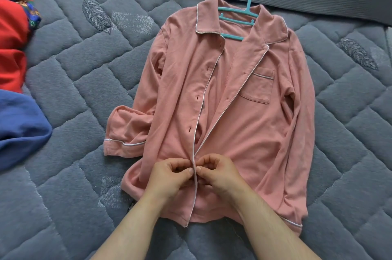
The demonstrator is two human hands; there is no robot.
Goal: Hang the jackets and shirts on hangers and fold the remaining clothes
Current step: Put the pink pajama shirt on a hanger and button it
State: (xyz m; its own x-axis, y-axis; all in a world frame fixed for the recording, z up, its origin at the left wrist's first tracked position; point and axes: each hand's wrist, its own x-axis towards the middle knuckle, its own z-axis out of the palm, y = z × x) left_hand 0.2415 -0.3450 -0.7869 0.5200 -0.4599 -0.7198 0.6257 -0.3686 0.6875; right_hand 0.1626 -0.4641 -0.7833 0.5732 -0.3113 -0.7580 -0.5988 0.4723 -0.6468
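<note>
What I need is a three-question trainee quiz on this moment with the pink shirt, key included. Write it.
1. True or false: the teal hanger sits inside the neck of the pink shirt.
2. Where do the left hand and right hand pinch the shirt? A) collar B) chest pocket C) front edges near the hem
3. Fill in: the blue garment lies at the ___ edge of the view.
Key: 1 true; 2 C; 3 left.
</note>
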